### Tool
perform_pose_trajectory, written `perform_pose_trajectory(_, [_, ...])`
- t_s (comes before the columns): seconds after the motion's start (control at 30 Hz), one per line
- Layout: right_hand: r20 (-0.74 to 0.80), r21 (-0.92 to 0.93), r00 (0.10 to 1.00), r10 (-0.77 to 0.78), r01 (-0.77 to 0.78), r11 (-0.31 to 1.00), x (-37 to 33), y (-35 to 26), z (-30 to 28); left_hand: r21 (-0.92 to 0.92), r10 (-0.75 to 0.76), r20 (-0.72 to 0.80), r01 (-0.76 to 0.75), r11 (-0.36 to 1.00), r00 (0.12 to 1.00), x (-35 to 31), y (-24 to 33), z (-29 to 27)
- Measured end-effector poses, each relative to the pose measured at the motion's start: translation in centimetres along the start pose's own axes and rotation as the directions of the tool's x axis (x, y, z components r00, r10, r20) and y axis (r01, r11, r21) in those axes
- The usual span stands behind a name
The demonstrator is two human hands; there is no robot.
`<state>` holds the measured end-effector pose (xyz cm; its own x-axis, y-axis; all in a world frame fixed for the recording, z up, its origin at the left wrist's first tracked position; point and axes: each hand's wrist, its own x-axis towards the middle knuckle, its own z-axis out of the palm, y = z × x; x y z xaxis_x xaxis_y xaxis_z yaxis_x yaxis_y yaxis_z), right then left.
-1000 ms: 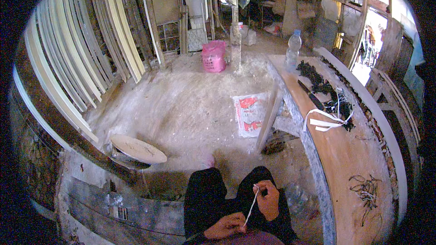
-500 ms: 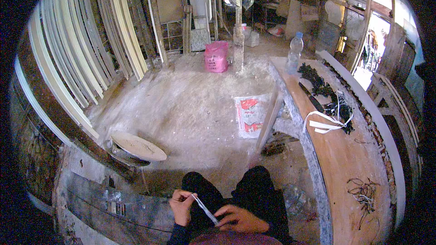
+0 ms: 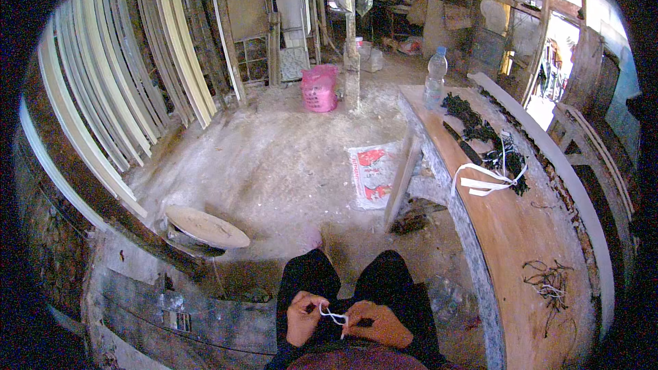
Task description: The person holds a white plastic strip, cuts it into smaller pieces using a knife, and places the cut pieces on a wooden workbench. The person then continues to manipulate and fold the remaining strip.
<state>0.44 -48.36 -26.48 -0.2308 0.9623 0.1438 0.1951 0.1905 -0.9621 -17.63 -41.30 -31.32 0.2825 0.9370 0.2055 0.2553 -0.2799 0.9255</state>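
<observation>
Over my lap, a thin white strip (image 3: 334, 316) runs in a curled loop between my two hands. My left hand (image 3: 303, 316) pinches one end between thumb and fingertips. The other side of the loop is gripped by my right hand (image 3: 378, 325), with a short tail hanging below its fingers. What the strip is made of is too small to tell. To the right, a wooden bench (image 3: 490, 233) carries a longer white strap (image 3: 488, 183), a tangle of black strips (image 3: 473, 123) and a dark long blade-like tool (image 3: 458, 138).
Thin dark and pale strands (image 3: 550, 286) lie on the bench's near part, a clear plastic bottle (image 3: 436, 79) at its far end. On the floor are a printed white sack (image 3: 373, 175), a pink bag (image 3: 319, 89) and a round board (image 3: 207, 227). Pale mouldings (image 3: 89, 75) lean at left.
The white strip, stretched straight and slanting before, is now bent into a loop. My left hand has come down and right, closer to my right hand. The view has shifted slightly.
</observation>
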Motion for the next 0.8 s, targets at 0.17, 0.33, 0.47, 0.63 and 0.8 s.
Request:
perform_pose_trajectory(0.17, [-0.388, -0.484, 0.913, -0.130, -0.081, 0.871, 0.0, 2.0, -1.1, -0.273, 0.086, 0.451, 0.046, 0.961, 0.889, -1.5, -0.1, 1.2])
perform_pose_trajectory(0.33, [-0.654, -0.456, 0.755, -0.040, -0.352, 0.817, 0.6, 4.7, -2.3, -0.370, 0.215, 0.720, 0.103, 0.923, 0.660, -2.2, 0.6, 2.6])
perform_pose_trajectory(0.47, [-0.754, -0.354, 0.646, -0.116, -0.252, 0.901, 1.2, 5.8, -2.1, -0.418, 0.190, 0.775, 0.263, 0.870, 0.603, -2.1, 0.6, 2.6])
perform_pose_trajectory(0.63, [-0.636, -0.589, 0.745, -0.204, -0.297, 0.752, 0.9, 6.0, -1.9, -0.335, 0.105, 0.844, 0.362, 0.870, 0.527, -2.2, -0.7, 2.7])
perform_pose_trajectory(0.8, [-0.676, -0.312, 0.737, -0.013, -0.271, 0.910, 0.2, 8.2, -3.2, -0.362, 0.033, 0.681, 0.296, 0.884, 0.732, -1.5, -0.2, 1.4])
